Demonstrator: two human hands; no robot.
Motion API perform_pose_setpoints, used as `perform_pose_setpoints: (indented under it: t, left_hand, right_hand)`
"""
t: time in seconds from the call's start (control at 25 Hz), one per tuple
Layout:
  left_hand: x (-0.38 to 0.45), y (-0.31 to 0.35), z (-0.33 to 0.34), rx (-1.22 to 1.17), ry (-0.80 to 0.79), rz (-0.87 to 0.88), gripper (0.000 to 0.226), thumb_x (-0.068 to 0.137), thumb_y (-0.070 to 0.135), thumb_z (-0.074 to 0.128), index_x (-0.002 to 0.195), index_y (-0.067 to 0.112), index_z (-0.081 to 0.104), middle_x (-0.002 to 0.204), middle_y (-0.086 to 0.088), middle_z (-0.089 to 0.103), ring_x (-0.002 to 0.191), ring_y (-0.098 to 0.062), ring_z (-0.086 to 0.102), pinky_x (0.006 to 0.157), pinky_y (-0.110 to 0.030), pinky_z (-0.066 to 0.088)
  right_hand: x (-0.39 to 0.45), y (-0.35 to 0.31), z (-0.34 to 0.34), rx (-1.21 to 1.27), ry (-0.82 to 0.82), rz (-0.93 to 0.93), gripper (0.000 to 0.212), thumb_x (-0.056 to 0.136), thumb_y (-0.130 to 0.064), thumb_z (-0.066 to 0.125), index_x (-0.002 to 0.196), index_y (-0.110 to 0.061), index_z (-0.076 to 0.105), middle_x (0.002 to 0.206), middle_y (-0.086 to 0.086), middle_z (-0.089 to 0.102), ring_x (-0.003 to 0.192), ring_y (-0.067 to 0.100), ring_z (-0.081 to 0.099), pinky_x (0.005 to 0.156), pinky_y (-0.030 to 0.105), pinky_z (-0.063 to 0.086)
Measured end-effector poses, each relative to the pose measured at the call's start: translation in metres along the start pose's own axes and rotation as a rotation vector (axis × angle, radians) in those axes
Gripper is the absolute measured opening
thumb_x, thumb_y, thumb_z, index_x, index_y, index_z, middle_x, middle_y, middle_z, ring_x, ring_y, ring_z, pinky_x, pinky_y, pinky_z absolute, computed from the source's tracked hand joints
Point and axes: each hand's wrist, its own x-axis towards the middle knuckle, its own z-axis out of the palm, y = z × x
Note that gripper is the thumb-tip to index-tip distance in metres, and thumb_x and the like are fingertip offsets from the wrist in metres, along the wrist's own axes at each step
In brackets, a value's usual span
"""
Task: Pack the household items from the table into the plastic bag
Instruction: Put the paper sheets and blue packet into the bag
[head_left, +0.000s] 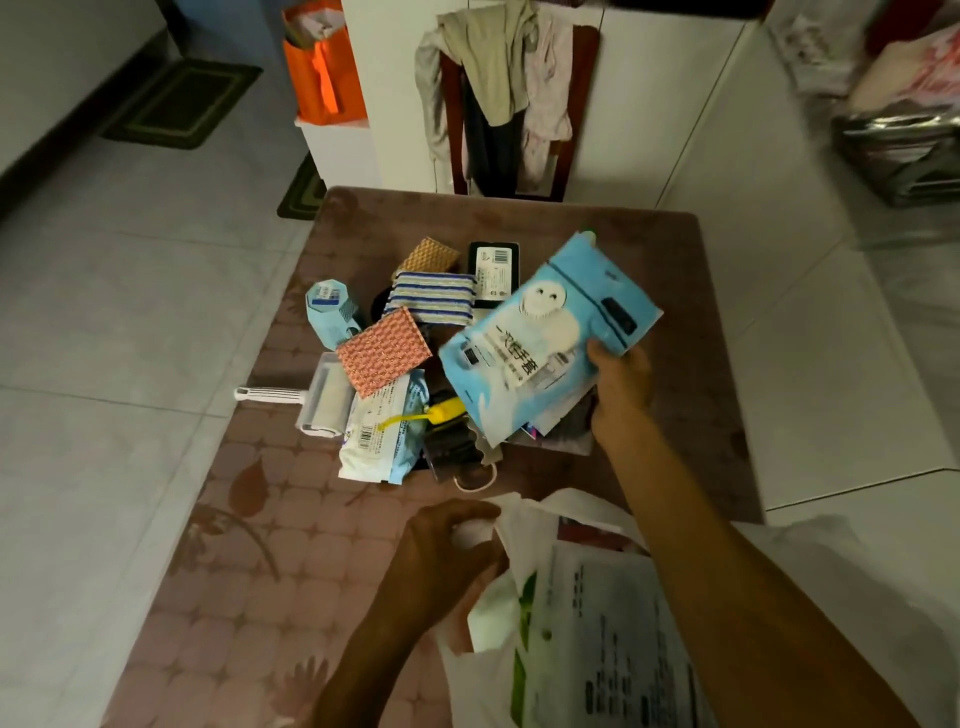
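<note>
A white plastic bag with green and black print lies at the table's near edge. My left hand grips its bunched handle. My right hand holds a light blue packet of disposable gloves, lifted and tilted over the pile. The pile on the table holds an orange-red sponge cloth, a striped blue scrubber, a tan scrubber, a white lint roller, a pale blue tube-shaped pack, a white wipes pack, a yellow tag and a black box.
The table has a brown patterned cover and sits on a pale tiled floor. A chair draped with clothes stands at the far edge. An orange paper bag sits back left. Bags and a crate stand back right.
</note>
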Motion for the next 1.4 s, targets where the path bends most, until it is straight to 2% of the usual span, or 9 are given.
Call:
perform_pose_setpoints:
  t: [0.28,0.48,0.68,0.72,0.8,1.04,1.16,1.28,1.4]
  left_hand:
    - [-0.047,0.031,-0.013,-0.203,0.105,0.076,0.060,0.076,-0.020,0.062,0.106,0.032,0.068,0.100,-0.003,0.063,0.057,-0.001,0.060,0.049,-0.013,0.046]
    - [-0.077,0.062,-0.007,-0.335,0.144,0.057,0.061,0.079,-0.023,0.051,0.109,0.027,0.070,0.121,-0.020,0.063,0.058,-0.002,0.054,0.045,-0.024,0.046]
    - [-0.101,0.084,0.001,-0.405,0.122,0.102,0.064,0.077,-0.030,0.044,0.118,0.014,0.067,0.128,-0.013,0.063,0.055,0.005,0.059,0.046,-0.032,0.053]
    - [-0.106,0.085,0.003,-0.435,0.109,0.110,0.064,0.078,-0.029,0.045,0.121,0.013,0.065,0.128,-0.011,0.063,0.055,0.003,0.060,0.058,-0.039,0.053]
    - [-0.117,0.084,0.007,-0.507,0.102,0.147,0.063,0.081,-0.024,0.050,0.128,0.017,0.059,0.127,-0.003,0.064,0.064,-0.002,0.065,0.050,-0.013,0.047]
    - [-0.138,0.044,0.012,-0.408,0.247,-0.222,0.014,0.087,0.015,0.068,0.099,0.010,0.071,0.074,-0.005,0.071,0.062,-0.023,0.067,0.071,-0.047,0.059]
    - [-0.146,0.061,0.021,-0.555,0.304,-0.079,0.020,0.093,0.024,0.059,0.085,0.014,0.074,0.067,-0.015,0.067,0.061,-0.027,0.059,0.069,-0.047,0.050]
    - [-0.147,0.110,0.013,-0.657,0.302,0.171,0.023,0.098,0.016,0.050,0.089,0.007,0.069,0.058,-0.011,0.051,0.053,-0.023,0.048,0.063,-0.037,0.047]
    - [-0.145,0.148,0.004,-0.659,0.237,0.343,0.023,0.097,0.004,0.046,0.107,-0.002,0.066,0.059,-0.007,0.042,0.048,-0.014,0.038,0.048,-0.026,0.034]
  right_hand:
    - [-0.122,-0.130,-0.097,-0.027,-0.527,-0.329,0.028,0.086,-0.014,0.055,0.113,-0.017,0.060,0.098,-0.008,0.075,0.097,0.012,0.069,0.076,0.024,0.055]
    - [-0.132,-0.123,-0.151,-0.855,-0.808,-0.416,0.020,0.091,-0.012,0.056,0.105,-0.023,0.066,0.094,-0.018,0.074,0.090,0.000,0.067,0.075,0.016,0.051]
    - [-0.124,-0.049,-0.139,-1.698,-1.140,-0.670,0.033,0.095,-0.021,0.048,0.127,-0.028,0.058,0.120,0.001,0.065,0.099,0.021,0.062,0.085,0.031,0.050]
    - [-0.125,-0.028,-0.132,-1.740,-1.130,-0.724,0.039,0.094,-0.019,0.049,0.131,-0.030,0.053,0.127,0.002,0.061,0.106,0.023,0.060,0.090,0.033,0.048]
    - [-0.127,-0.004,-0.127,-1.817,-1.072,-0.715,0.050,0.090,-0.025,0.053,0.139,-0.029,0.042,0.140,0.004,0.050,0.122,0.027,0.051,0.101,0.042,0.042]
    - [-0.152,-0.064,-0.215,-1.815,-0.213,-0.952,0.065,0.076,-0.036,0.069,0.133,-0.023,0.041,0.135,0.009,0.048,0.123,0.032,0.044,0.098,0.048,0.036]
    - [-0.174,-0.079,-0.247,-1.861,-0.089,-0.417,0.069,0.078,-0.039,0.067,0.135,-0.019,0.034,0.115,0.011,0.056,0.101,0.028,0.058,0.081,0.042,0.049]
    - [-0.184,-0.098,-0.241,-1.102,-0.303,-0.199,0.014,0.090,-0.020,0.058,0.093,-0.007,0.062,0.066,0.009,0.060,0.056,0.020,0.057,0.059,0.043,0.053]
    - [-0.185,-0.155,-0.217,-0.604,-0.133,-0.280,0.020,0.091,-0.018,0.057,0.072,-0.012,0.062,0.056,0.005,0.052,0.043,0.014,0.046,0.047,0.028,0.042]
